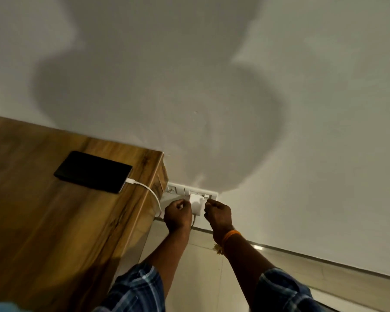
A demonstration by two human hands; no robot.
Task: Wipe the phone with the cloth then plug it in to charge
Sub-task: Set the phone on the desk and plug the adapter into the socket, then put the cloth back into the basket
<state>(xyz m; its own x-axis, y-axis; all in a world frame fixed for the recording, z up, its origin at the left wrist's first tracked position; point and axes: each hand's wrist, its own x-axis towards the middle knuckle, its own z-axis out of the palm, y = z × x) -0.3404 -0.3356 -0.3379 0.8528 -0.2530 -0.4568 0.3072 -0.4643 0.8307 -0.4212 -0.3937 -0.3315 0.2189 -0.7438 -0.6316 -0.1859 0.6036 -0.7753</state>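
Note:
A black phone (92, 171) lies flat on the wooden table (43, 221), screen dark. A white cable (149, 192) is plugged into its near end and runs over the table's edge down to a white charger (196, 202) in the wall socket panel (193, 191). My left hand (178, 216) grips the charger's left side with curled fingers. My right hand (217, 213) is curled just right of the charger, its fingertip at a switch on the panel. No cloth is in view.
The table's right edge stands close to the white wall (279, 131), leaving a narrow gap where the socket sits. Pale floor tiles (203, 278) and a skirting strip run below. My shadow falls across the wall.

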